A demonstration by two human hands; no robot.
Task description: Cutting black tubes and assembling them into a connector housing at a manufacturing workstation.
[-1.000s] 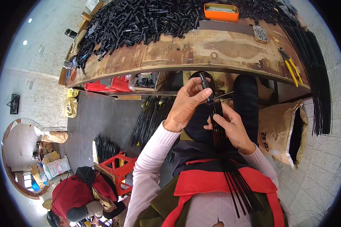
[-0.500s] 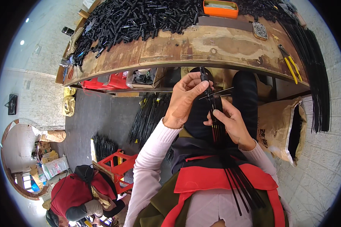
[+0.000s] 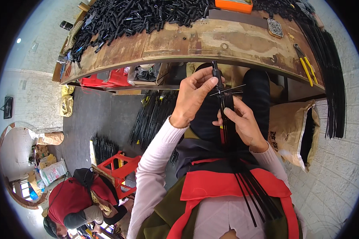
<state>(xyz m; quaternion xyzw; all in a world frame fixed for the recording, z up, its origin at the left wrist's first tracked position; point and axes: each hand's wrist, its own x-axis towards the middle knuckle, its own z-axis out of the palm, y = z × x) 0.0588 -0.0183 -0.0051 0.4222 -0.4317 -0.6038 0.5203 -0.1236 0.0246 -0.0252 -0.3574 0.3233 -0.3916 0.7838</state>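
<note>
In front of my knees, my left hand (image 3: pixel 193 95) is closed around a black tubular fitting (image 3: pixel 215 71), thumb pressed along its side, with its narrow end pointing up toward the workbench. Just below, my right hand (image 3: pixel 245 123) pinches a bundle of thin black rods (image 3: pixel 228 104) between thumb and fingers. The bundle's upper end meets the fitting, though the exact joint is too small to make out. A few thin rods (image 3: pixel 237 87) stick out sideways there. The long lower ends of the bundle (image 3: pixel 253 187) trail over my red apron.
The wooden workbench (image 3: pixel 171 46) carries a heap of black tubular fittings (image 3: pixel 123 30), an orange box (image 3: pixel 234 5) and yellow-handled pliers (image 3: pixel 305 65). A brown sack (image 3: pixel 289 133) stands right; rod bundles (image 3: pixel 151 117), a red stool (image 3: pixel 117 169) and a bending person (image 3: pixel 79 199) are left.
The view has shifted slightly, so the bench sits higher in the picture. Both hands keep nearly the same grip on the fitting and the rods.
</note>
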